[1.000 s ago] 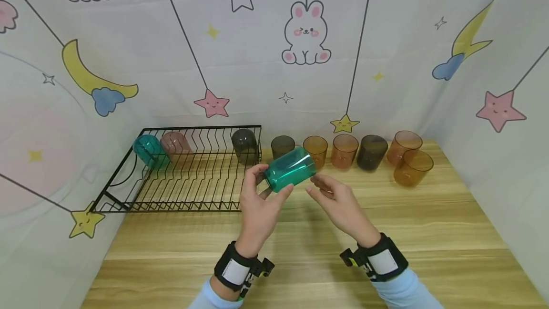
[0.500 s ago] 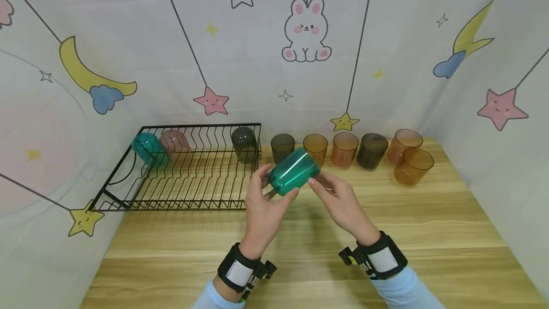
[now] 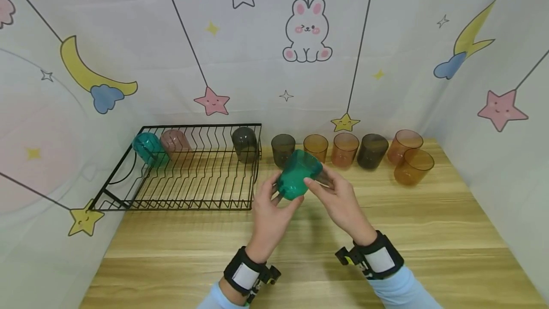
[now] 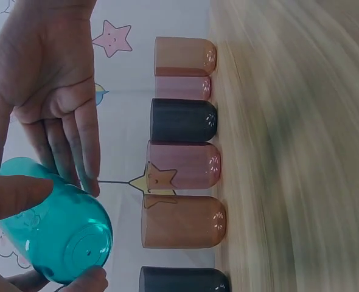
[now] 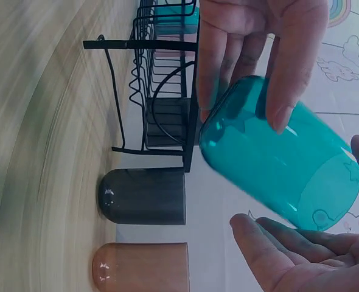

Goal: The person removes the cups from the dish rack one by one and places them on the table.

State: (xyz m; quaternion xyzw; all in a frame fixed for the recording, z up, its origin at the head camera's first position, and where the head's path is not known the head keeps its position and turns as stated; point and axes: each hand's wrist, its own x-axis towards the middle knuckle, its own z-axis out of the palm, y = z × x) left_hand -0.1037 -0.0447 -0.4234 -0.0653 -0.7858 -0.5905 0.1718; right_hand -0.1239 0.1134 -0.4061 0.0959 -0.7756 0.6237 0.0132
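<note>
A teal see-through cup (image 3: 296, 180) is held tilted above the wooden table, just in front of the rack's right end. My left hand (image 3: 272, 206) grips it from below and the left, thumb on the near side. My right hand (image 3: 340, 199) holds its right side, with the thumb in front and fairly straight fingers behind. The left wrist view shows the teal cup (image 4: 58, 234) base-on, with the right hand (image 4: 45, 79) behind it. In the right wrist view the teal cup (image 5: 277, 170) sits between the left hand (image 5: 258, 42) and the right hand (image 5: 289, 255).
A black wire dish rack (image 3: 171, 209) stands at the left with a teal cup (image 3: 147, 148), a pink cup (image 3: 173, 142) and a dark grey cup (image 3: 244, 143) in it. Several grey and orange cups (image 3: 345, 149) line the back wall, and one orange cup (image 3: 413, 166) stands nearer.
My right hand has come in from the right and taken hold of the teal cup. The cup has turned from lying sideways to more end-on and shifted slightly right.
</note>
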